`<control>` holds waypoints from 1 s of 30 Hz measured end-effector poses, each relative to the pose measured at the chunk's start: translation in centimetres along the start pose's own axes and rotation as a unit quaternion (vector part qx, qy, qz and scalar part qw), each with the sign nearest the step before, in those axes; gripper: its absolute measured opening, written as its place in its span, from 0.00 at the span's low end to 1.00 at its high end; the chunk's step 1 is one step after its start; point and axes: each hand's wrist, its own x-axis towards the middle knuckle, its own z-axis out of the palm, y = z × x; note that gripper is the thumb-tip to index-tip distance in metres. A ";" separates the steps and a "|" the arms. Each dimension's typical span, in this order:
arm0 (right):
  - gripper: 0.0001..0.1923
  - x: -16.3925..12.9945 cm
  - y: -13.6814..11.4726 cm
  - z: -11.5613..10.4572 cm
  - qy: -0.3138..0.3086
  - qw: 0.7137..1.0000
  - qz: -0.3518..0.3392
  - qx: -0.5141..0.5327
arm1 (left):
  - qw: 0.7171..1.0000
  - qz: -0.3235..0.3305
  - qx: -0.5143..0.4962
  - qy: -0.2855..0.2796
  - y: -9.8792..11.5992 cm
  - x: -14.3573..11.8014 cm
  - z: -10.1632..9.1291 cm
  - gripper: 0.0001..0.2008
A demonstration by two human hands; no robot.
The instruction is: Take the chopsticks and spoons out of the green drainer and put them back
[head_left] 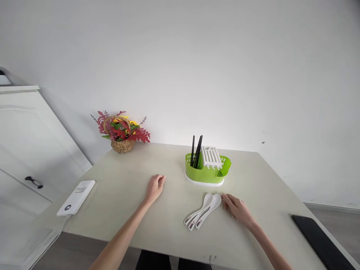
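Observation:
My left hand (154, 187) rests on the pale table (168, 228), fingers loosely curled, holding nothing. My right hand (237, 209) lies flat on the table, its fingertips just right of the bowls of three white spoons (203, 212) that lie side by side. Behind the spoons stands a green cutlery holder (207, 169) with a white insert and black chopsticks (196, 151) upright in its left compartment.
A wicker basket of red and yellow flowers (122, 132) stands at the table's back left by the wall. A white flat device (76, 197) lies at the left edge, a black flat object (320, 240) at the right front corner. A white cabinet (25, 150) stands left.

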 end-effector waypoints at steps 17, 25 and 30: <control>0.30 -4.0 -1.3 -3.9 0.089 0.996 -0.013 -0.004 | 0.999 0.017 -0.041 -0.019 -0.5 -1.9 -1.2 0.19; 0.24 -4.1 -12.6 -8.0 0.364 0.926 -0.070 -0.067 | 0.998 0.007 -0.054 -0.021 -0.2 -2.1 -1.4 0.19; 0.22 -0.5 -17.5 -6.9 0.457 0.832 -0.230 -0.216 | 0.998 0.011 -0.059 -0.026 -0.4 -2.4 -1.7 0.18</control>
